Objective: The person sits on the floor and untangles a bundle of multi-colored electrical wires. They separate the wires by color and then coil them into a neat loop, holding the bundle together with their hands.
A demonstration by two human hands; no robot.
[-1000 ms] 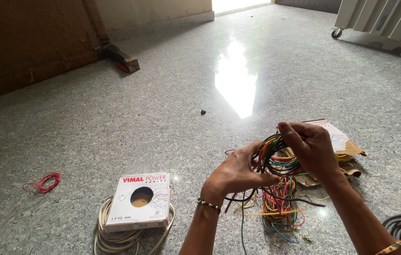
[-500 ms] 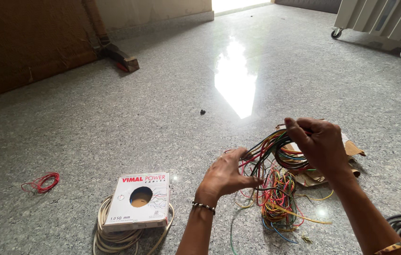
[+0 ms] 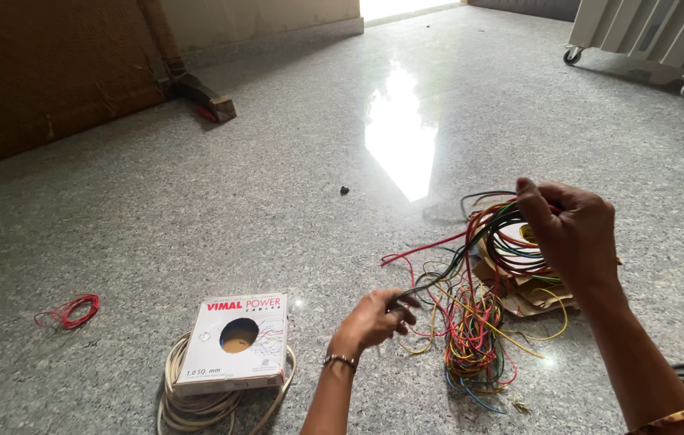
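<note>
Head view: right hand [image 3: 575,234] is gripping a wire coil [image 3: 503,242] while left hand [image 3: 374,316] is pinching its strands, hands apart.

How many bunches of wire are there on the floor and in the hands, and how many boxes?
Multicoloured wire bundles: 1, held by the right hand and pulled by the left hand
Red wire coils: 1
Cream cable coils: 1
White wire boxes: 1
Torn cardboard boxes: 1
Total: 5

Beaded bracelet [image 3: 340,361], gold bangle [image 3: 674,416], bare forearms
</note>
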